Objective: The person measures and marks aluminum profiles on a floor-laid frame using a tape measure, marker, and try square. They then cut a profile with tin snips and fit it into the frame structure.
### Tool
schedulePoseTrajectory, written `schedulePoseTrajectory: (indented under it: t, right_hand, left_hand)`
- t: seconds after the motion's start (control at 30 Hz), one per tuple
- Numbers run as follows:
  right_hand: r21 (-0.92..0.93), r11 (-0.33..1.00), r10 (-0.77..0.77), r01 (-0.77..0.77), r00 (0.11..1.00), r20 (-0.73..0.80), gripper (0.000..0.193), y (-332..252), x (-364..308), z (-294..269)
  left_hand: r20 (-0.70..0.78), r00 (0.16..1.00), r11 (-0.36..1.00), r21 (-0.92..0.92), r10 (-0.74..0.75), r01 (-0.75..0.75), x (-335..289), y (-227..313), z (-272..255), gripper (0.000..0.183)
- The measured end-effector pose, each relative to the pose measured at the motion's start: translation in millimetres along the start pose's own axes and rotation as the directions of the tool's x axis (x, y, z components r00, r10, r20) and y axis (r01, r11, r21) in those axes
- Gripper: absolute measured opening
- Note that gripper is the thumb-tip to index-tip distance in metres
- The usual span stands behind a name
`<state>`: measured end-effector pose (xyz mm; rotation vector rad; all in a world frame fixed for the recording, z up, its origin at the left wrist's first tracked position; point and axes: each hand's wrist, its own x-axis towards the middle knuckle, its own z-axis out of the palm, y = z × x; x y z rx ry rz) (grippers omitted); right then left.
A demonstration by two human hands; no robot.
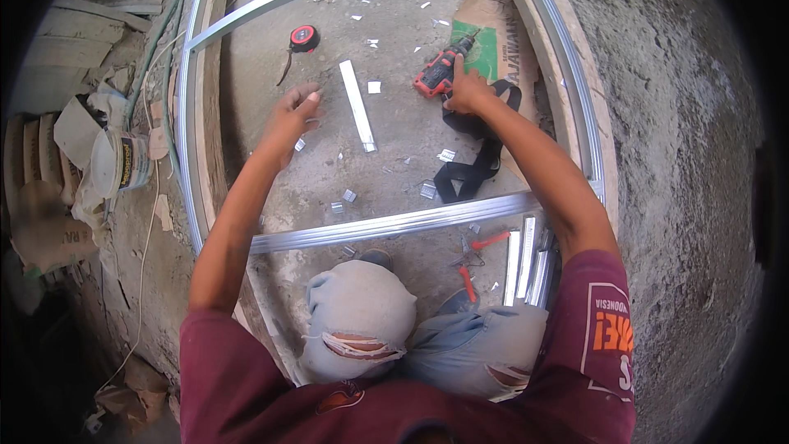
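Observation:
My right hand (470, 92) is closed round the handle of a red and black cordless drill (436, 74), its bit pointing away to the upper right. My left hand (294, 117) hangs over the floor with its fingers loosely apart and nothing in them. Between my hands lies a flat silver metal strip (357, 107). Beyond the left hand sits a red and black tape measure (304, 38). A black strap (467, 179) trails on the floor below the drill. Around all this runs a silver metal channel frame (394, 223) with crossbars.
Wooden beams (209, 107) line the frame's sides. Cut metal scraps (375, 87) dot the concrete. A paper sack (485, 20) lies under the drill. Near my knees are a red-handled tool (468, 284) and short metal channels (526, 267). A white bucket (119, 163) stands far left.

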<state>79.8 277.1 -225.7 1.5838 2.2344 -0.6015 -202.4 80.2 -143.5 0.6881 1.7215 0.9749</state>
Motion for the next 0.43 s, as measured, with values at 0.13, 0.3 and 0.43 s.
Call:
schedulePoseTrajectory:
  t: [0.13,0.3,0.43]
  right_hand:
    - [0.146,0.986,0.085,-0.078,0.995,-0.044,0.125,-8,8,32]
    - [0.325,0.942,0.127,-0.077,0.983,-0.136,0.118,-39,7,11]
    - [0.464,0.886,0.026,0.019,0.996,-0.09,0.112,-25,-13,-25]
  left_hand:
    - [0.15,0.985,0.964,-0.236,-0.091,0.125,-191,36,-54,0.03]
    - [-0.167,0.859,0.871,0.001,-0.484,0.491,-398,-42,-82,0.041]
    - [0.034,0.583,0.529,-0.378,-0.812,0.759,-480,-98,-69,0.055]
